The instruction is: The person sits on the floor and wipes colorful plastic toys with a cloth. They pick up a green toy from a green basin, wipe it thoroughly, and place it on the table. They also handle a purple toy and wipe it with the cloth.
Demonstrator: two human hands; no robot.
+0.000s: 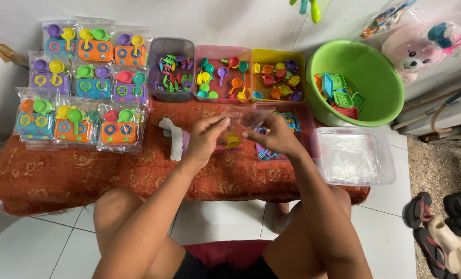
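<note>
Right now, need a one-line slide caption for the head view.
Both hands, left hand and right hand, hold a clear plastic bag of small toy pieces over an orange cloth, beside packed toy sets.

bag: I hold a clear plastic bag [235,126] up with both hands, over the red cloth.
inside: a little yellow toy [234,140] sits at the bottom.

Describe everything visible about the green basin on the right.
The green basin is a round, deep bowl of glossy lime plastic with a thick rolled rim. It sits upright at the right end of the orange cloth, beside the yellow tray and behind a clear tub of plastic bags. Inside lie small toy stoves in green, blue, orange and red, heaped toward its left side. Neither hand touches it.
</note>
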